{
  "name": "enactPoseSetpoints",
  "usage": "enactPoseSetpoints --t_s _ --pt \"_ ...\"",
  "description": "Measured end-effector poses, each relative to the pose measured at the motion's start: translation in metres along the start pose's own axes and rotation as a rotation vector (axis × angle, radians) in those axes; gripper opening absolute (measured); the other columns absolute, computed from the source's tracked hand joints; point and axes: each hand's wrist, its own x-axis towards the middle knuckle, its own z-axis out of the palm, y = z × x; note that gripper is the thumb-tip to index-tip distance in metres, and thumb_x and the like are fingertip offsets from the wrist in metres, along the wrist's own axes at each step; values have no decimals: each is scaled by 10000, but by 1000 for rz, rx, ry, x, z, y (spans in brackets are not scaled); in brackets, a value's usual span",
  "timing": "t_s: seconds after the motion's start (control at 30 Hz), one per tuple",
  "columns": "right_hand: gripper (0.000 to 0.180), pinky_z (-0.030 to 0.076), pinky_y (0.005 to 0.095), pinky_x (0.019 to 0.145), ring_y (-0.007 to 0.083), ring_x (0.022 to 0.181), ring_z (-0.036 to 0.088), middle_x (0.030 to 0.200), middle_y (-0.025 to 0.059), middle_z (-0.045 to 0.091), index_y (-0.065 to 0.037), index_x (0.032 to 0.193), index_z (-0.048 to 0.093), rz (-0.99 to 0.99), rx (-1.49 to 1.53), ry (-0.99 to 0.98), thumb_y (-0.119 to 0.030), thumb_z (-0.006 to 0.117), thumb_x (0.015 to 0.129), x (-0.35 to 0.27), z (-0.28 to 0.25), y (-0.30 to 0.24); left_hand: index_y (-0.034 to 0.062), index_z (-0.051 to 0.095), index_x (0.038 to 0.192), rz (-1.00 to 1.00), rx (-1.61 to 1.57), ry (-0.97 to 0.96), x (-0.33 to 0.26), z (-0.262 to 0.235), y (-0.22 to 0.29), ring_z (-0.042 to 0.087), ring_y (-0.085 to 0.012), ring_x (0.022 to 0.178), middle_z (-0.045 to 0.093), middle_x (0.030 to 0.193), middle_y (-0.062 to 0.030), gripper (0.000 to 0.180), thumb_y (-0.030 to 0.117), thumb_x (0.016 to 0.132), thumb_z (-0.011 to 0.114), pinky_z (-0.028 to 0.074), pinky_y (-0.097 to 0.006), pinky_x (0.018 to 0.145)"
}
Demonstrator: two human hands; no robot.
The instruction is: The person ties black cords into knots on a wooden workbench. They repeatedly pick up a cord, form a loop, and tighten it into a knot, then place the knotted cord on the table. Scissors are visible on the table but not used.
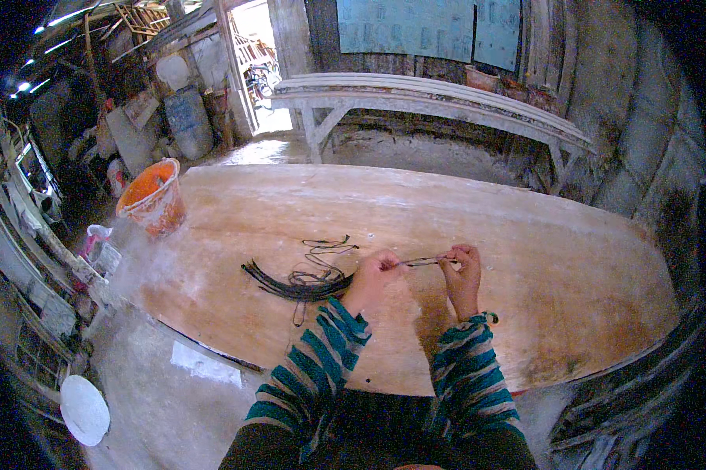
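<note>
Both my hands are just above the wooden table, a short way apart. A thin dark cord runs taut between them. My left hand pinches one end of it, and my right hand grips the other with its fingertips. Beside my left hand lies a bundle of black cords, partly covered by that hand and wrist. A loose, looped thin string trails across the wood behind the bundle. How the stretched cord joins the bundle is hidden.
An orange bucket with whitish smears stands at the table's far left. Behind the table runs a long white bench. A blue barrel is by the bright doorway. A round white lid-like object is at lower left.
</note>
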Motion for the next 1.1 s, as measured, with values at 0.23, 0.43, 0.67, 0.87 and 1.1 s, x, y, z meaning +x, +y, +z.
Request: enactPoseSetpoints --t_s 0.23,0.43,0.67,0.87,1.1 --pt "100 389 275 820 152 981 471 1058 75 507 -32 791 621 417 825 -731 -127 632 759 -10 1 -56 12 602 789 -137 -63 356 7 -26 -2 494 -76 594 579 675 -14 105 93 735 640 402 -205 543" --pt "77 359 281 860 153 993 476 1028 75 535 -53 810 618 385 828 -801 -118 622 768 -15 0 -65 17 567 871 -150 -6 247 6 -24 1 572 -153 761 610 799 -76 107 39 768 553 463 -262 693" --pt "105 403 225 678 99 716 508 762 7 542 -63 716 533 323 626 -535 -23 630 721 -8 2 -50 8 599 789 16 80 68 0 -8 6 537 -90 685 598 741 -25 87 95 784 597 432 -223 628" --pt "163 384 221 596 74 621 439 649 -15 472 -63 684 474 285 295 -58 -10 623 721 -4 7 -21 37 560 785 21 -19 -417 -11 4 19 501 -85 691 540 721 10 150 182 799 592 416 -234 655" --pt "83 386 221 569 91 631 459 679 3 493 -68 817 581 348 323 20 -27 605 748 -1 6 -21 63 529 774 -101 -99 -446 -17 15 15 427 -56 646 488 703 41 172 204 779 627 367 -207 588"
